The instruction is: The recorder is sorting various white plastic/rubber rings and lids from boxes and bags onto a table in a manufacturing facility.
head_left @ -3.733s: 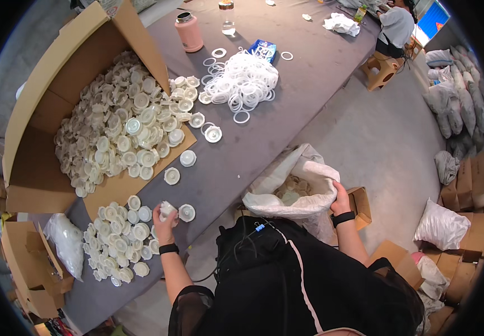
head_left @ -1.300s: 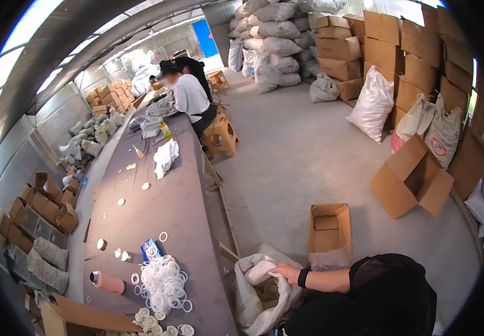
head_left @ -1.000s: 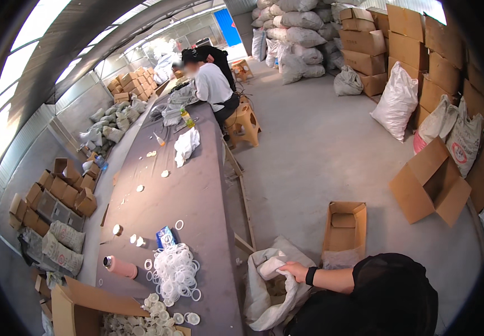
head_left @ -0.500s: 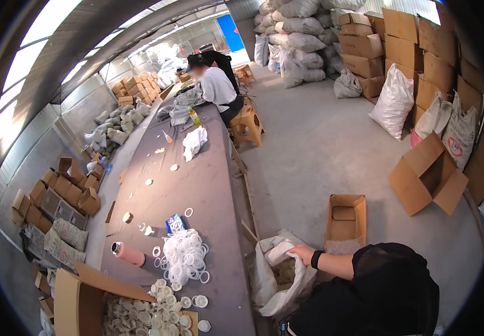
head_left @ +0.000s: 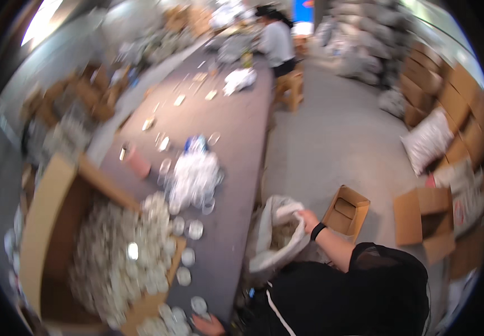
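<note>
The picture is motion-blurred. My right hand [head_left: 307, 217], with a black wristband, grips the rim of an open white sack [head_left: 272, 246] that stands on the floor against the long grey table [head_left: 236, 145]. My left hand [head_left: 209, 325] shows only partly at the bottom edge, at the table's near end beside a white round cap [head_left: 198, 305]; its fingers are too blurred to read. A large open cardboard box [head_left: 45, 224] on the table spills several white caps [head_left: 113, 257]. A heap of white rings [head_left: 194, 173] lies past it.
A pink cup [head_left: 139, 163] stands by the rings. A small open cardboard box [head_left: 346, 210] sits on the floor right of the sack, and more boxes [head_left: 424, 221] and white bags [head_left: 428, 140] line the right side. Another person [head_left: 276, 40] works at the table's far end, near a wooden stool [head_left: 292, 89].
The view has swung down from the hall toward the table and box of caps. My right hand stays at the sack's mouth. My left hand has come into view at the bottom.
</note>
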Action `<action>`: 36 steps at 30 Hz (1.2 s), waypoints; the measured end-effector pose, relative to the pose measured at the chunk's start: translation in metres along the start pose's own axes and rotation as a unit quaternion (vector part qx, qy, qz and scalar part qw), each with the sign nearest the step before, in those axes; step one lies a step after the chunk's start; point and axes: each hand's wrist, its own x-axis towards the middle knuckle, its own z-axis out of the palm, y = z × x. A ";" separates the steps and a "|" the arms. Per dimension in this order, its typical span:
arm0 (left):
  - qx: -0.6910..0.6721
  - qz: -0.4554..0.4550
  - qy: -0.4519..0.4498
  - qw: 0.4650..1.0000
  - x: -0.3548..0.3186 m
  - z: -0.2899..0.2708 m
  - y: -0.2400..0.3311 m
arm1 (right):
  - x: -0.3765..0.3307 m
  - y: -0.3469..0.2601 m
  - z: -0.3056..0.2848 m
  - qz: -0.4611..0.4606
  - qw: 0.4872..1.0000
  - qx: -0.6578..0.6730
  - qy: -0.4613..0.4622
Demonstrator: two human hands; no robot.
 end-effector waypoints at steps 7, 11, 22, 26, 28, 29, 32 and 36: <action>-0.097 -0.135 0.032 0.986 0.069 -0.027 0.002 | 0.008 -0.005 -0.013 0.050 0.998 -0.019 -0.041; -0.107 -0.187 0.084 0.973 0.101 -0.033 -0.045 | -0.010 -0.001 0.011 0.039 0.998 -0.026 -0.034; 0.245 -0.239 -0.268 0.901 0.159 -0.004 -0.078 | -0.043 -0.002 0.000 0.011 1.000 -0.007 0.028; -0.474 -0.273 -0.097 0.832 0.148 -0.003 -0.077 | -0.041 -0.002 -0.009 -0.002 1.000 -0.002 0.029; -0.805 -0.286 -0.084 0.512 0.141 -0.028 -0.047 | -0.037 -0.002 -0.010 0.002 0.999 0.009 0.030; -0.804 -0.288 -0.084 0.513 0.138 -0.032 -0.041 | -0.037 -0.001 -0.009 0.004 0.999 0.009 0.031; -0.847 -0.190 -0.149 0.474 0.135 -0.040 -0.024 | -0.034 -0.002 -0.006 0.009 1.000 0.013 0.023; -0.829 -0.169 -0.170 0.505 0.135 -0.050 -0.018 | -0.033 -0.001 -0.008 0.021 0.999 0.016 0.030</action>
